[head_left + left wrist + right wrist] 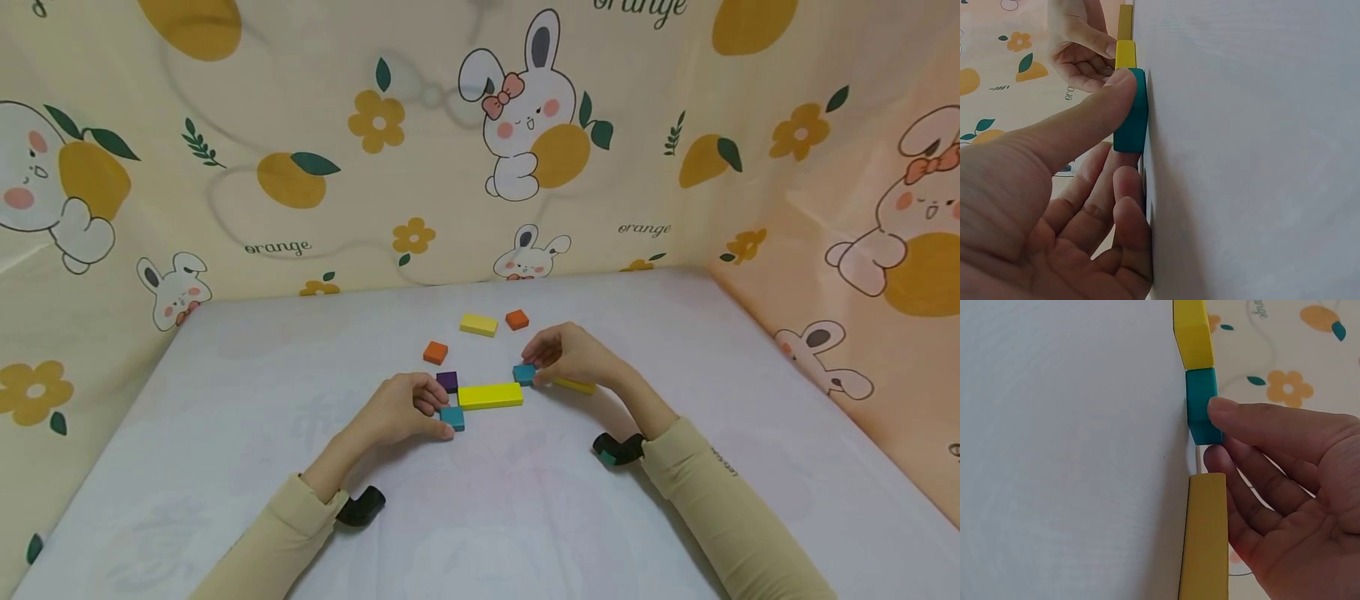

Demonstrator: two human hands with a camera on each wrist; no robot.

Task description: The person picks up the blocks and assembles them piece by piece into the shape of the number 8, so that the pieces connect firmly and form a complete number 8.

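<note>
Left hand (403, 410) on a small, flat, squarish, plain teal block (453, 417).

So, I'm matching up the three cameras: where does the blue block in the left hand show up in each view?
Head: the blue block is below the picture's centre and slightly left, in the left hand.
Left wrist: a little above and left of centre, under the thumb.
Right wrist: not in it; that picture shows the other blue block.
Shared landmark: the right hand, visible in all three views.
</note>
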